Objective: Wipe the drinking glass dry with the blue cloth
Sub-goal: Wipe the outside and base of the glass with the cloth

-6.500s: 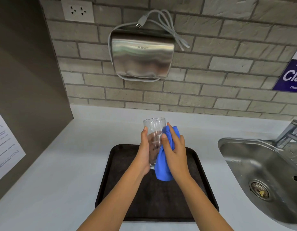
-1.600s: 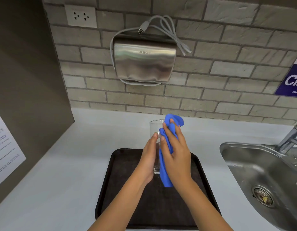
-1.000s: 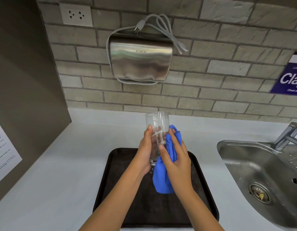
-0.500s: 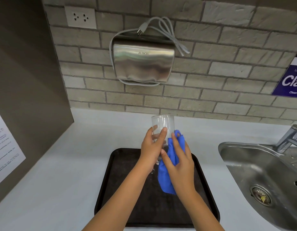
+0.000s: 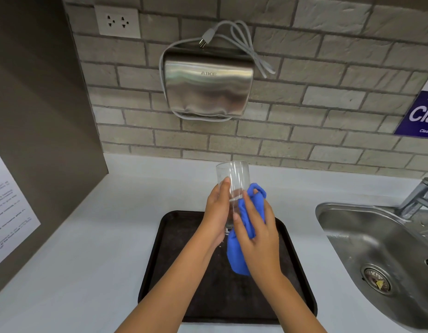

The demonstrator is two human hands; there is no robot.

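Note:
A clear drinking glass [image 5: 232,175] is held upright above the dark tray, its rim free at the top. My left hand [image 5: 216,217] wraps the glass's left side and lower half. My right hand [image 5: 258,233] presses the blue cloth [image 5: 238,258] against the glass's right side; the cloth bunches above my fingers and hangs below my palm. The base of the glass is mostly hidden by both hands.
A dark brown tray [image 5: 174,272] lies on the white counter [image 5: 92,236] under my hands. A steel sink [image 5: 381,248] with a tap [image 5: 419,198] is at the right. A steel hand dryer [image 5: 208,90] hangs on the brick wall; a grey panel stands at left.
The cloth was up over the glass's rim 1.6 s ago; it has since slid down to the lower right side. My left fingers have settled back around the glass.

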